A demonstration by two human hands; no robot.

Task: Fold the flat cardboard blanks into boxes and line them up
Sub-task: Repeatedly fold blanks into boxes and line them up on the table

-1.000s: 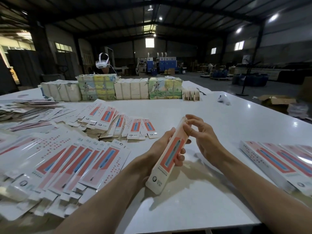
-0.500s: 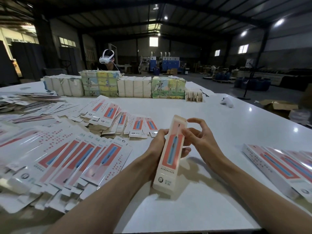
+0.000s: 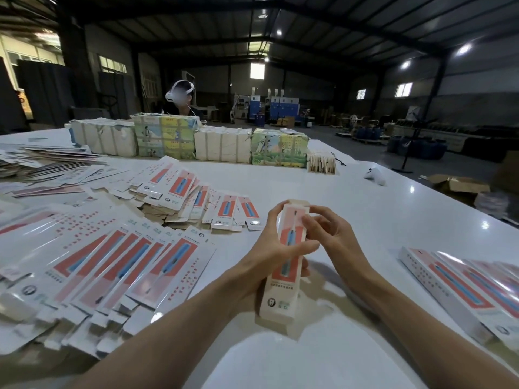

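Observation:
A long white box (image 3: 283, 287) with a red panel and a blue toothbrush picture stands nearly upright above the white table (image 3: 365, 209). My left hand (image 3: 272, 251) grips its middle, thumb across the front. My right hand (image 3: 334, 237) touches its upper right edge with bent fingers near the top flap. Fanned flat blanks (image 3: 120, 270) of the same print lie at the left, and a second heap of blanks (image 3: 196, 197) lies further back. Folded boxes (image 3: 463, 290) lie side by side at the right.
Bundled packs of cartons (image 3: 196, 141) form a wall across the far side of the table. A person wearing a white headset (image 3: 179, 95) sits behind them. A small white object (image 3: 375, 175) lies at the far right. An open cardboard box (image 3: 460, 186) sits on the floor.
The box has been turned more upright and drawn closer. My left thumb has come across its front, and my right fingers have moved onto its upper edge.

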